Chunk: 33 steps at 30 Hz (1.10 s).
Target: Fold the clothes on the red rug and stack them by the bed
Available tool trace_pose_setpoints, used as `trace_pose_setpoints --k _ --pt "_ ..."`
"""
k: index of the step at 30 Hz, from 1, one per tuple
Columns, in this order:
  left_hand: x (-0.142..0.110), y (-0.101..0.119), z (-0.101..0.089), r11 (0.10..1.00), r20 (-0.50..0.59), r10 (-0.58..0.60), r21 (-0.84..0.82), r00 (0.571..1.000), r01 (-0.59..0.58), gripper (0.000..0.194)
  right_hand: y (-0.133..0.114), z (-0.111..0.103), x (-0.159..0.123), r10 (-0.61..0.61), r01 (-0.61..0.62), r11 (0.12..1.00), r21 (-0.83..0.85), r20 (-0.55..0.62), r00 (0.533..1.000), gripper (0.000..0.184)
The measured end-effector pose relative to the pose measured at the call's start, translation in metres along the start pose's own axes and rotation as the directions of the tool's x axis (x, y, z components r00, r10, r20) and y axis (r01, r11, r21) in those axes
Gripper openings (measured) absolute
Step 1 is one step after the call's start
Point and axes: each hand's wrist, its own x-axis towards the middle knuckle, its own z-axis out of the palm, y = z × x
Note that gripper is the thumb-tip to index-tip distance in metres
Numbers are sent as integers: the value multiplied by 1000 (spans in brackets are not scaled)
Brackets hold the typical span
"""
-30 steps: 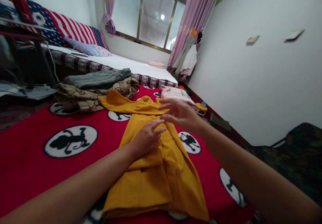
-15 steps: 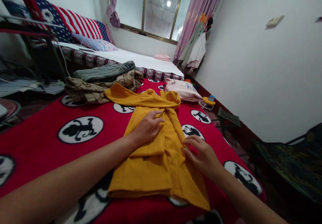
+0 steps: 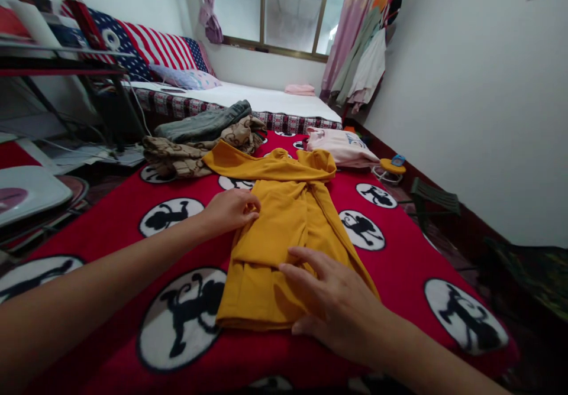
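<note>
A mustard-yellow long-sleeved garment (image 3: 284, 223) lies on the red blanket, its body toward me and a sleeve stretched across its far end. At the garment's left edge is my left hand (image 3: 233, 209), fingers curled and pinched together on the cloth. My right hand (image 3: 332, 294) hovers over the lower right part of the garment, thumb and fingers apart, holding nothing. It covers part of the near hem. Whether its fingertips touch the cloth is hard to tell.
The red blanket (image 3: 110, 318) carries black monkey figures in white ovals. Jeans (image 3: 206, 123) and brown patterned cloth (image 3: 171, 155) lie at the far left, a folded pink garment (image 3: 341, 146) at the far right. A green folding stool (image 3: 435, 197) and a yellow-topped stool (image 3: 393, 167) stand rightward.
My left hand has moved from the garment's middle to its left edge. My right hand has come from the right edge inward and nearer, over the lower part. The view has turned left.
</note>
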Motion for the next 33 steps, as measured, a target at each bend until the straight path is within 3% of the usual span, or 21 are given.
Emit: trace_pose_setpoints --k 6,12,17,22,25,29,31,33 --pt "-6 -3 -12 993 167 -115 -21 979 120 21 -13 6 3 -37 31 992 -121 -55 998 41" --pt "-5 -4 -15 986 231 -163 10 959 165 24 -26 19 8 -133 138 977 -161 46 990 5" --pt "-4 4 -16 978 221 -205 92 953 189 20 -37 34 22 -87 82 983 -167 -22 996 25" --pt "-3 11 -14 976 141 -178 155 974 156 16 -46 48 37 -48 33 984 -173 -86 995 7" --pt "-4 2 -21 982 136 -181 -24 974 186 19 -50 47 44 -95 67 985 -156 -176 980 13" --pt "-7 -19 -34 922 95 -228 -299 969 247 28 -56 39 48 -169 138 983 -122 -298 940 14" --pt "-10 -29 -35 910 93 -252 -315 963 268 28 -59 39 48 -175 152 983 -101 -285 942 11" --pt "-13 -36 -30 926 175 -241 -253 955 280 25 -59 45 47 -144 129 989 -77 -229 963 10"
